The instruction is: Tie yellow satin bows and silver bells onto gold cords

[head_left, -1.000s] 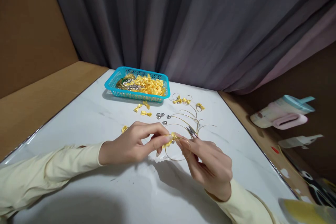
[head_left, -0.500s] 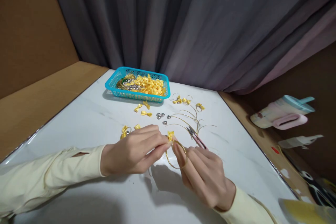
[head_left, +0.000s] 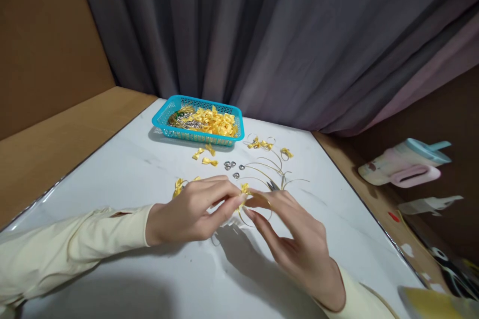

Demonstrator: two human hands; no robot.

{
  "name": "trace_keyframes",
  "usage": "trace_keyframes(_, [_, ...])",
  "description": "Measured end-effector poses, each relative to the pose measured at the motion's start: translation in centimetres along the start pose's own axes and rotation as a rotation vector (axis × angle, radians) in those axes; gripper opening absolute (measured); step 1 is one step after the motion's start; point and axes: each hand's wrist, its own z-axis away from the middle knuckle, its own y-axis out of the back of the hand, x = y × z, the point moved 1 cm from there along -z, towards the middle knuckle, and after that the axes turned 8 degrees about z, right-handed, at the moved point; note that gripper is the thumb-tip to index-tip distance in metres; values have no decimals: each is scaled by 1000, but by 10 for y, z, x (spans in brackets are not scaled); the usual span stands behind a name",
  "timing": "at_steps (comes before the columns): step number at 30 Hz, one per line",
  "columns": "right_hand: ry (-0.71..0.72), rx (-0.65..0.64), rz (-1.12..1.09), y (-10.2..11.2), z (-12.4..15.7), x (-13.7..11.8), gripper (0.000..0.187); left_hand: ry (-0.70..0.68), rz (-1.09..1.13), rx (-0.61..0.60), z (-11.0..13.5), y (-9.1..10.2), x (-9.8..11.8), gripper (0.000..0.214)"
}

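1. The left hand pinched a small yellow bow between thumb and forefinger, just above the white table. The bow was tiny and slick-looking — a slight loosening of that pinch would likely have dropped it among the loose pieces below.

2. The right hand met the left at the same spot, its fingertips closed on the thin gold wire hoop that the bow sat on. Such thin wire would bend easily, I judged; too hard a squeeze could have pulled the ring out of round.

3. Whether the bow was fixed to the hoop or only resting against it could not be told, since the fingers hid the joint. If it was loose, a twist of either hand could have slid it off.

4. Silver beads lay just beyond the hands, with finished hoops and spare bows near them. A sweep of a sleeve or wrist could have scattered the beads — they looked round enough to roll off the table.

5. The turquoise basket stood well apart at the far edge, so it seemed in little danger.
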Motion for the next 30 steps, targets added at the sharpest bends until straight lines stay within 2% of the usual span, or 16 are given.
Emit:
trace_keyframes(3, [-288,-110,-310,-2,-4,1,29,24,44,-21,0,0,1,14])
trace_keyframes(6, [-449,-272,-566,-5,-7,5,24,39,81,-61,-1,1,3,14])
trace_keyframes(8, [-474,-287,-565,-3,-9,9,21,93,103,-95,-2,3,3,16])
trace_keyframes(11, [-475,-201,-439,3,-13,16,17,228,140,-213,-5,5,2,19])
trace_keyframes(13, [-551,-211,-510,6,-16,21,16,305,144,-292,-6,6,-3,20])
trace_keyframes(16, [-726,-417,-782,-1,-17,27,22,381,88,-307,-5,6,-16,22])
trace_keyframes(18, [-792,-557,-894,-12,-13,31,31,435,51,-315,-3,4,-27,26])
trace_keyframes(20, [-822,-623,-924,-24,-8,36,36,503,46,-345,1,1,-37,30])
trace_keyframes(23, [-806,-686,-823,-34,-2,45,27,642,110,-389,6,-1,-49,33])
trace_keyframes(27, [-671,-816,-495,-25,0,60,8,774,193,-344,12,4,-59,35])
trace_keyframes(30, [-592,-935,-446,-13,-1,64,4,759,144,-282,11,10,-62,35])
